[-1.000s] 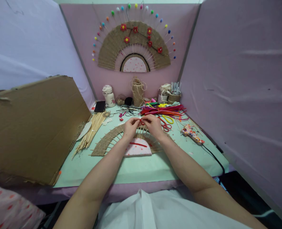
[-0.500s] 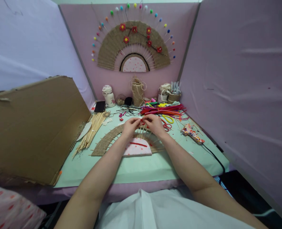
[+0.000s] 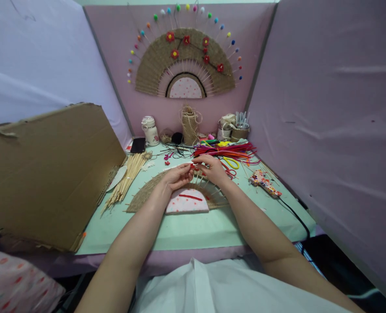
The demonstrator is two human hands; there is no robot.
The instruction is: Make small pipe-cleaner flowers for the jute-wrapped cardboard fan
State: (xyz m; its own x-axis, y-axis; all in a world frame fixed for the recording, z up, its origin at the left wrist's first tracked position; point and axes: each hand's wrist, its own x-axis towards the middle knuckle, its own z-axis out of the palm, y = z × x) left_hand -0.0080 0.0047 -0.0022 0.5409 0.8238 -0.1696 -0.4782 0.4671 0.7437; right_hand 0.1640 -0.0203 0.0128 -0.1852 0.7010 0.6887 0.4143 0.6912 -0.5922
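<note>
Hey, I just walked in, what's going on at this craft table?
Someone is working bare-handed over a woven fan lying on the table. The left hand holds a small red piece at its fingertips, and the right hand is right beside it; whether it grips too is hard to tell. A red strip lies across the fan's dotted panel. A glue gun rests off to the right, and a flower-decorated fan is on the wall behind.

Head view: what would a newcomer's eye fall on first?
Probably the twine fan on the pink back wall, with red flowers and an arc of colourful pom-poms around it. Next, perhaps, the left hand and right hand, close together at a small red piece, partly covering a second fan on the green table.
</note>
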